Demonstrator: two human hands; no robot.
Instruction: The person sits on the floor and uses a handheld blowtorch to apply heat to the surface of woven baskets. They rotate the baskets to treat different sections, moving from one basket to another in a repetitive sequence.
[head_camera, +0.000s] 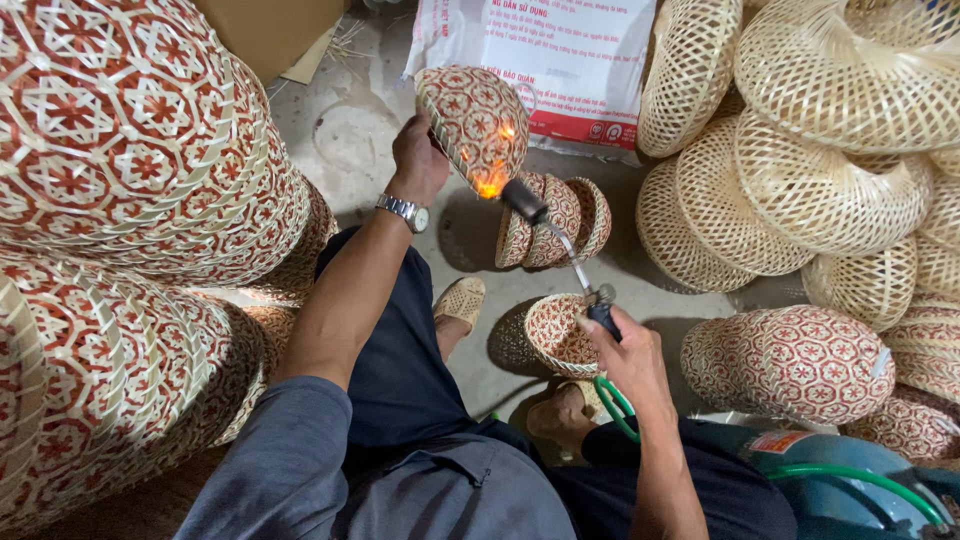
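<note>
Red-and-cream woven bamboo fills most of the view. The left hand (418, 160), with a metal watch (404, 211) on its wrist, holds a small patterned basket (475, 122) up over the concrete floor (345, 135); the fingers are curled round the basket's near rim, thumb side toward the camera, and the basket is tilted so its rounded outside faces right. The right hand (628, 355) is closed around the dark grip of a gas torch (562, 245), fingers pressed together on the handle. The torch's thin metal tube rises up and left to a dark nozzle, and an orange flame (490, 182) touches the lower edge of the held basket. A green hose (850, 482) runs from the handle toward a blue gas cylinder (850, 495) at lower right.

Just below the flame, three small patterned bowls (555, 220) stand on edge in a row, and another bowl (556, 335) lies open side up beside the person's sandalled foot (460, 300). Large patterned baskets (130, 140) are stacked tight along the left. Plain pale baskets (800, 130) pile up on the right, with more patterned ones (795, 362) below them. A white printed sack (560, 60) lies at the top. Bare floor is left only in a narrow strip between the stacks.
</note>
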